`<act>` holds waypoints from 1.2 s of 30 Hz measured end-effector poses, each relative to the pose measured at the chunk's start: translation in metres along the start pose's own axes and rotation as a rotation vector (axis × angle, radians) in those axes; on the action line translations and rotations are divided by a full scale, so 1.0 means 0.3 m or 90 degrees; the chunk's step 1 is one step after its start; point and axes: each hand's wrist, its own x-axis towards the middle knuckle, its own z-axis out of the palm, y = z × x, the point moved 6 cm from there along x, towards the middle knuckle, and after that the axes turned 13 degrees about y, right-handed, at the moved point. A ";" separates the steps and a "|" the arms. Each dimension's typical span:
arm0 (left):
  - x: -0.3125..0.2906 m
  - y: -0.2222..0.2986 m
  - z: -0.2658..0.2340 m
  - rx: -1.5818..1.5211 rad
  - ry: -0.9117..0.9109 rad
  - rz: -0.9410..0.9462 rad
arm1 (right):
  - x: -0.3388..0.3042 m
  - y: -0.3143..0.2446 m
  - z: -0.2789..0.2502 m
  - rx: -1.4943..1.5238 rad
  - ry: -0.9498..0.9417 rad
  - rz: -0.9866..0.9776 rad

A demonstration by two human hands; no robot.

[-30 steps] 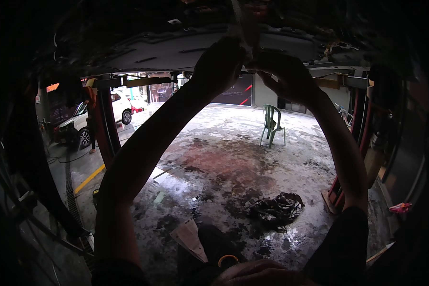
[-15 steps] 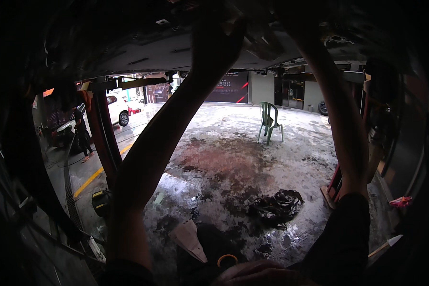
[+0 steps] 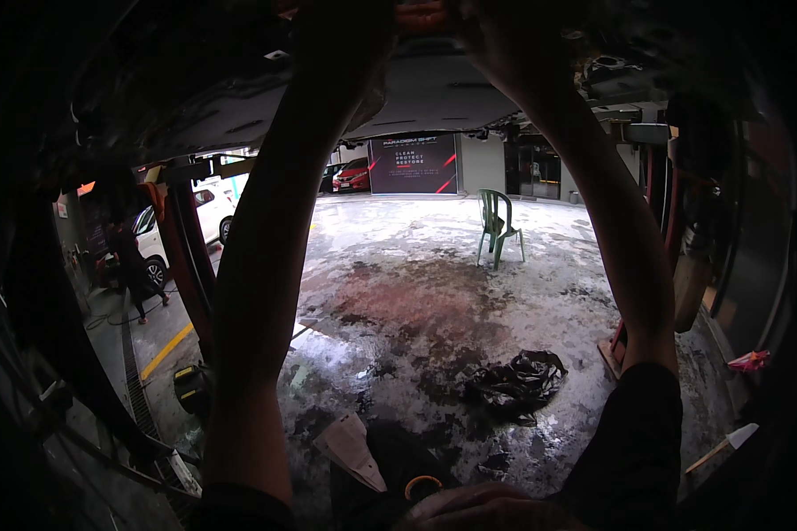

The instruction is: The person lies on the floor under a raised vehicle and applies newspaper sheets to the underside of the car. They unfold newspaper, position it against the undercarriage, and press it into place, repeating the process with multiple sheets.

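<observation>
Both my arms reach up to the dark underside of a raised vehicle (image 3: 416, 93). My left hand (image 3: 350, 44) is at the top edge, nearly black in shadow, and its fingers cannot be made out. Close by on the other side, my right hand (image 3: 505, 44) is also raised against the underside, its fingers lost in the dark. Between the two hands shows a dim orange-red piece (image 3: 421, 16) of a kind I cannot tell. Whether either hand grips it is hidden.
A green plastic chair (image 3: 499, 228) stands ahead on the stained floor. Nearer lies a crumpled black plastic bag (image 3: 518, 385). Red lift posts (image 3: 181, 257) rise at both sides. At left, a person (image 3: 133, 265) stands by a white car (image 3: 211, 211). A wooden-handled tool (image 3: 722, 447) lies at right.
My left hand has moved up and left, and my right hand has shifted left. The orange-red piece now shows between them. The person at left has changed stance.
</observation>
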 end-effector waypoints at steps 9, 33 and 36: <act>0.027 -0.045 0.141 0.044 0.037 0.076 | 0.069 -0.016 -0.057 -0.024 0.166 -0.081; -0.421 0.121 0.212 -0.029 0.055 0.011 | -0.200 -0.021 0.089 0.190 0.024 0.276; -0.429 0.092 0.125 0.073 0.193 0.047 | -0.221 -0.004 0.078 0.226 0.059 0.260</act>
